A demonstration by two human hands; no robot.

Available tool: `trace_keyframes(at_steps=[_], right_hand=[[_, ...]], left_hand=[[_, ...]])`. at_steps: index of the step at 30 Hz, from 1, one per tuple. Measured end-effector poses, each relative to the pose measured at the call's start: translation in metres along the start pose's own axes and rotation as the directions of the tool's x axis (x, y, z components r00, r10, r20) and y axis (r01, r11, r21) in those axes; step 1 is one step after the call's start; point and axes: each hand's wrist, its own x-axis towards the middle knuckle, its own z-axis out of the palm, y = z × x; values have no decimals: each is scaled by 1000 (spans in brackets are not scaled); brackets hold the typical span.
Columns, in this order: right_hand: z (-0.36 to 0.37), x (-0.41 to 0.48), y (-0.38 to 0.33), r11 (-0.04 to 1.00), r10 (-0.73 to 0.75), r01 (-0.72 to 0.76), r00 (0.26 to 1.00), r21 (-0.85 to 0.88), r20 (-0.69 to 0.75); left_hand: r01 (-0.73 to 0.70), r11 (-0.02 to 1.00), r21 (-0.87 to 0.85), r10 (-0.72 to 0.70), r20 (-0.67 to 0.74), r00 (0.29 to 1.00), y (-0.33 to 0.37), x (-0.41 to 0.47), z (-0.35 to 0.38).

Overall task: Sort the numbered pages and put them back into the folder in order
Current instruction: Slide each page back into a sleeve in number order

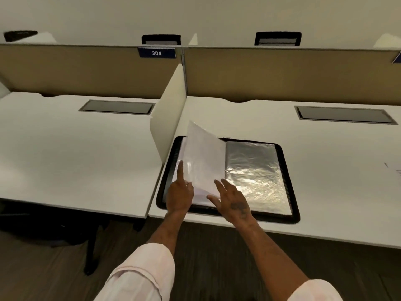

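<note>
White partitioned worktop (pixel 325 170) fills mid-frame, with the open folder (pixel 290 181) at centre. Left hand (pixel 179 195) props a lifted leaf (pixel 206 157) upright to expose the sleeves; its index is straight, and I cannot tell whether it grips. Right hand (pixel 233 202), fingers (pixel 219 186) spread wide, seemingly steadies the pages beneath.

**White desks, dark floor**

Two white desks (pixel 65 148) stand side by side, with a white board (pixel 171 109) between them. A tan screen (pixel 86 70) runs along the back, with a blue sign (pixel 156 53) that says 304. The floor (pixel 217 268) is dark.
</note>
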Motion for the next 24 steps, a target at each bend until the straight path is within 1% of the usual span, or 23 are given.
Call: trace_keyframes(at_steps=[2,4,6,8,10,12,14,18,20,24], right_hand=[[11,-3,5,998,63,-64,963,-4,261],[16,-6,7,994,113,-102,915,-48,388],[23,-8,5,990,140,-116,871,-79,470],[27,-11,5,988,150,-113,842,-102,518],[34,-15,8,987,150,-96,819,-126,553],[40,-17,10,987,144,-77,816,-141,560],[41,-17,11,985,142,-60,811,-161,567],[32,-10,10,986,148,-75,816,-151,558],[22,-6,11,983,163,-96,848,-156,505],[2,1,15,978,163,-103,920,-181,355]], left_hand=[[34,997,67,-38,68,997,-16,1,-4],[72,987,141,-92,141,986,-33,2,-5],[66,975,213,-108,189,976,-47,2,-5],[0,955,295,-78,251,965,-58,2,-1],[-19,944,329,-98,337,937,-68,3,6],[-15,927,376,-154,415,897,-76,2,12],[-42,906,421,-174,463,869,-78,0,15],[-106,869,483,-157,473,867,-74,1,13],[-137,861,490,-132,475,870,-68,3,10],[-234,853,466,-10,464,886,-44,13,5]])
